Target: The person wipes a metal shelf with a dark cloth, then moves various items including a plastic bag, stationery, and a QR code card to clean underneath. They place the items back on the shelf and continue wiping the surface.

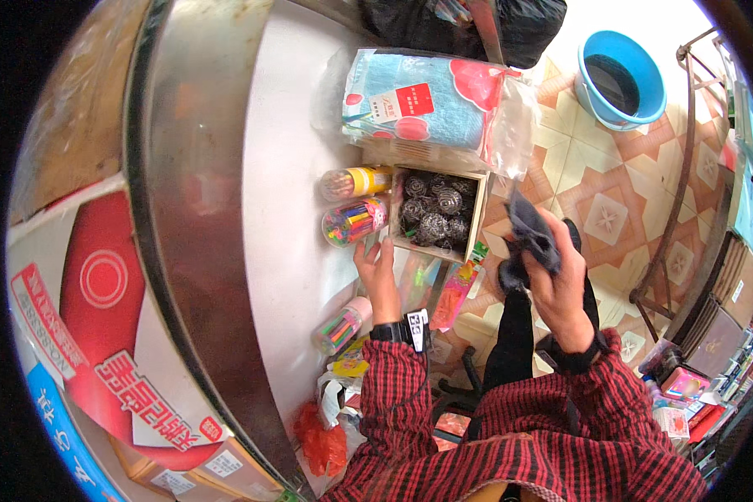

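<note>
In my right hand [558, 276] is a bunched dark grey cloth [530, 229], held above the tiled floor. My left hand [379, 279] reaches over the white shelf [295, 207] with its fingers apart. Its fingertips are by the lower left corner of an open box [470, 216] and just below a clear tub of coloured pens [354, 221]; I cannot tell whether they touch either. Several metal wire scourers [436, 210] fill the box. Left of the box lies a tub of coloured pencils with a yellow wrap [367, 181], on its side.
A plastic-wrapped blue towel pack [414, 103] lies beyond the box. A blue bucket [621, 81] with dark liquid stands on the floor by a metal rack [674, 207]. Another pen tub [345, 323] and a red plastic bag [323, 439] sit nearer me.
</note>
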### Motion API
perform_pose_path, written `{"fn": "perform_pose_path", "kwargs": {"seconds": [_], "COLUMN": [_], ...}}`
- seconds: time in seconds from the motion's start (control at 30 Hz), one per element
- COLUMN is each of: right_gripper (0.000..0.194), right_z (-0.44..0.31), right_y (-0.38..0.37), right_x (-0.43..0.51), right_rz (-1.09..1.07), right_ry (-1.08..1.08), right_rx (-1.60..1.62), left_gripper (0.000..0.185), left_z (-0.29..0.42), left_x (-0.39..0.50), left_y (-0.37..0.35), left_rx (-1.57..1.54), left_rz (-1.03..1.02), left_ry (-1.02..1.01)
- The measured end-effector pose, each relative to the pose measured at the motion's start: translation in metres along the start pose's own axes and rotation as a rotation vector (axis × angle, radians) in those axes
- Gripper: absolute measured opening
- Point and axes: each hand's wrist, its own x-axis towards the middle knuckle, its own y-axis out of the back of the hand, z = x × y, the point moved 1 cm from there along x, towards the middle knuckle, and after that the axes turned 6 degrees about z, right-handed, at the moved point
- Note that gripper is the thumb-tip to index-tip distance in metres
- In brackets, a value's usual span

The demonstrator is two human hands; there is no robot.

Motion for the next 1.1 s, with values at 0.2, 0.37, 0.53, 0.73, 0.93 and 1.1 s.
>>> {"fn": "perform_pose_path", "kwargs": {"seconds": [0.2,0.37,0.53,0.73,0.93,1.1], "right_gripper": [0.041,0.043,0.049,0.038,0.044,0.052], "right_z": [0.026,0.027,0.028,0.057,0.078,0.076], "right_y": [0.035,0.034,0.025,0.033,0.048,0.035], "right_x": [-0.035,-0.034,-0.039,-0.042,-0.053,-0.082], "right_rz": [-0.007,-0.058,-0.160,-0.342,-0.450,-0.529], "right_ry": [-0.195,-0.136,-0.007,-0.619,-0.315,-0.427], "right_rx": [-0.046,-0.072,-0.201,0.504,0.023,0.035], "left_gripper": [0.058,0.055,0.074,0.073,0.079,0.093], "left_z": [0.016,0.039,0.031,0.023,0.048,0.021], "left_x": [0.022,0.022,-0.012,-0.106,-0.118,-0.062], "left_y": [-0.028,-0.043,-0.022,0.081,0.195,0.217], "left_rx": [-0.053,0.064,0.177,0.450,1.024,1.006], "left_rz": [-0.212,-0.229,-0.165,0.068,0.407,0.485], "left_ry": [-0.231,-0.214,-0.162,-0.385,-0.318,-0.184]}}
